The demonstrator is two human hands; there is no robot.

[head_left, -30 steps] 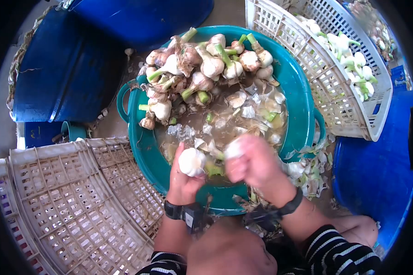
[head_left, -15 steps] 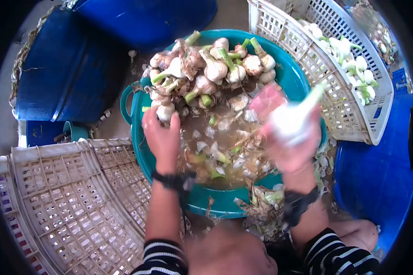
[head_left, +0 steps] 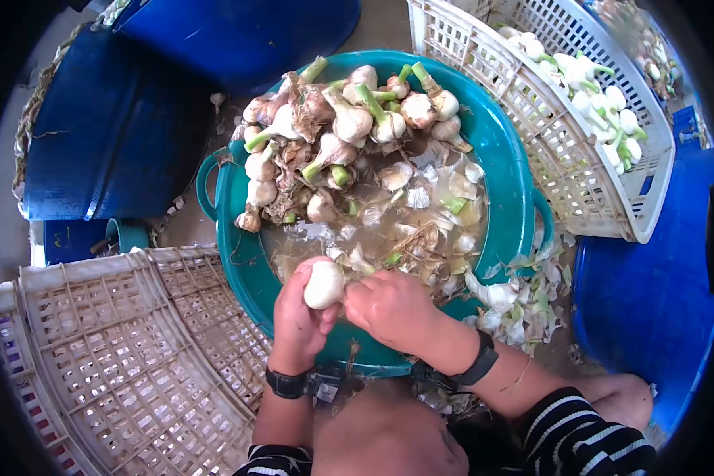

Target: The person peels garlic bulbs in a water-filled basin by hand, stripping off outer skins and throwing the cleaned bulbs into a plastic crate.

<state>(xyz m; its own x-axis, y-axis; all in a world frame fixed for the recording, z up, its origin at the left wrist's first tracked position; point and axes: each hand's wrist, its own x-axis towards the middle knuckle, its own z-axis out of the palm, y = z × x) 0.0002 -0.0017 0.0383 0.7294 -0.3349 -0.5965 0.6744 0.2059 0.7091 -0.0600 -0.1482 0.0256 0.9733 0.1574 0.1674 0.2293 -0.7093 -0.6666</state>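
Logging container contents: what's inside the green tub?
Inside the tub: garlic bulbs heaped along the far and left sides, loose peelings, murky water. The bottom is hidden beneath; the left hand and right hand cover part of the near side.

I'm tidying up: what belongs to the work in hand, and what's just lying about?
Likely in use:
garlic bulb in the left hand
right hand beside it
teal tub
garlic pile
crate with white bulbs

Seemingly idle:
left crate
left blue barrel
small teal container
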